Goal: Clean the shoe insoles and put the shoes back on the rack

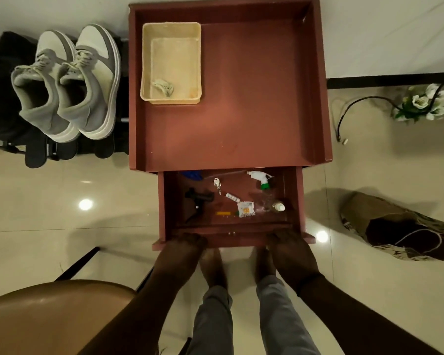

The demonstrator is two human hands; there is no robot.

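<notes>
A pair of grey and white sneakers (69, 83) stands on the black shoe rack (0, 80) at the left. In front of me a reddish-brown cabinet (241, 111) has its drawer (167, 206) pulled out. My left hand (182, 248) and my right hand (290, 248) both grip the drawer's front edge. Inside the drawer lie a white spray head with a green collar (260, 178), a small bottle (278, 206), keys (217, 184), a sachet (245, 208) and a black tool (198, 198).
A cream plastic basket (145, 62) with a crumpled scrap in it sits on the cabinet top. A brown patterned bag (395, 224) lies on the tiled floor at the right, near white flowers (423, 102) and a cable (344, 121). A brown chair seat (49, 313) is at the lower left.
</notes>
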